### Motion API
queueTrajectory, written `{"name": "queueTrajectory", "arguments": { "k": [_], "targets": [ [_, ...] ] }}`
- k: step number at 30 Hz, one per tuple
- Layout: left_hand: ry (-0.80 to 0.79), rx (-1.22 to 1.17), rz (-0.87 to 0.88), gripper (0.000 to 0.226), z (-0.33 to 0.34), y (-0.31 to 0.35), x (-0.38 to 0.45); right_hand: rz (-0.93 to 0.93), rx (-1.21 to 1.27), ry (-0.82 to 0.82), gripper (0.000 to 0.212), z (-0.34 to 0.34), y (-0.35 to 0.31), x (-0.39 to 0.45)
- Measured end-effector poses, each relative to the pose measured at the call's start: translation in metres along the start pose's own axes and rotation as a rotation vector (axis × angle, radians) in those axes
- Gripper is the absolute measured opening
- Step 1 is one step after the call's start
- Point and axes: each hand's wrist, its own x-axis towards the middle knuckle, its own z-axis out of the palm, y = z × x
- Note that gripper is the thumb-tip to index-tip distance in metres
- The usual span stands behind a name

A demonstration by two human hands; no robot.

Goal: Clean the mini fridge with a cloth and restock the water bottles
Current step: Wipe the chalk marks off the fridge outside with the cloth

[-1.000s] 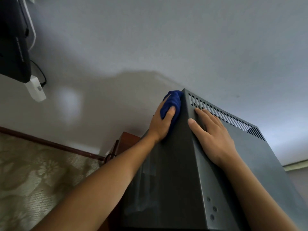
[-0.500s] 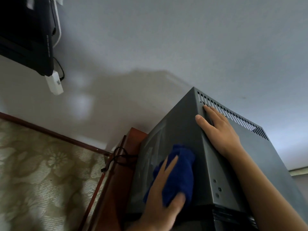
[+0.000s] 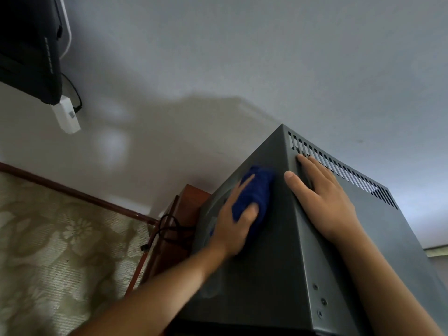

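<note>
The left hand [image 3: 232, 221] pinches a soft, bunched blue cloth [image 3: 257, 192] against the rigid grey metal mini fridge [image 3: 266, 263]; the right hand [image 3: 320, 197] lies flat, steadying it.

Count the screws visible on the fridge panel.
3, on the fridge panel near its lower edge: one, one, one. The right arm may hide more.
</note>
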Motion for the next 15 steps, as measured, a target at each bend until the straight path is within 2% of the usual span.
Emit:
{"name": "queueTrajectory", "arguments": {
  "k": [3,7,10,12,15],
  "targets": [
    [0.036,0.007,-0.015,0.035,0.006,-0.015,0.064,-0.014,0.009,0.018,0.08,0.0,-0.002,0.0],
    [0.077,0.043,-0.071,0.064,0.011,-0.019,0.114,-0.025,0.012,0.026,0.078,-0.001,-0.004,0.0],
    [0.083,0.031,-0.11,0.072,0.012,-0.028,0.126,-0.026,0.023,0.034,0.078,-0.001,-0.003,0.0],
    [0.093,0.022,-0.108,0.066,0.012,-0.031,0.121,-0.028,0.029,0.041,0.078,-0.001,-0.003,-0.001],
    [0.071,-0.002,-0.094,0.043,0.01,-0.028,0.094,-0.034,0.038,0.046,0.079,-0.002,-0.002,0.0]
  ]
}}
